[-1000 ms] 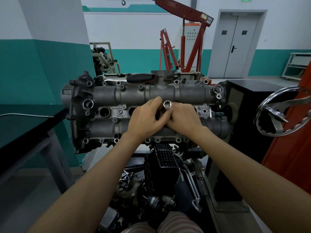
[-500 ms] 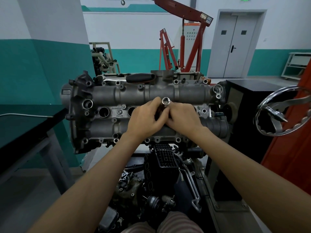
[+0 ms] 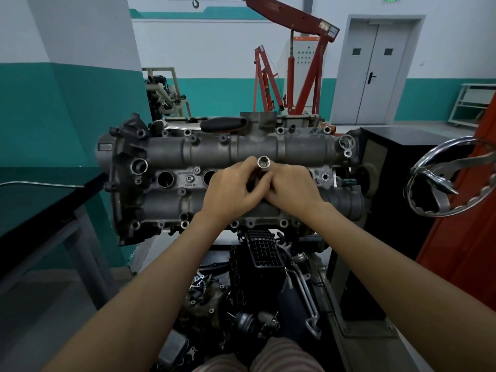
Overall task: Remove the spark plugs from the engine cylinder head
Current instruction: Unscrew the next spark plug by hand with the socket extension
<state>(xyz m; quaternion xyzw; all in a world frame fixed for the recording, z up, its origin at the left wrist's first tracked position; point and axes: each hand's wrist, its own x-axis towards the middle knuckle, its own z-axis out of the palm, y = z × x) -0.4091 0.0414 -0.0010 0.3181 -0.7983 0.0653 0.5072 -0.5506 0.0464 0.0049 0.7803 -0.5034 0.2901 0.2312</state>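
Nearest the camera, a dark plastic manifold and loose parts were seen below the engine, between the two forearms. Above them, the left hand and the right hand were brought together over the middle of the cylinder head, both with fingers curled round a socket tool whose bright open end stood up between them. The tool appeared to be seated in one of the central plug wells. Two open wells were seen to the left of the hands (whether any plug remained in them could not be told), and no spark plug was visible anywhere.

The step in hand was judged to be the loosening or lifting of a plug from a central well by hand. For the next move, the socket would need to be turned or drawn straight up, kept in line with the well.

Farther back, a black-handled tool was laid on the head's far edge, and beyond it a red engine crane was parked before a grey double door.
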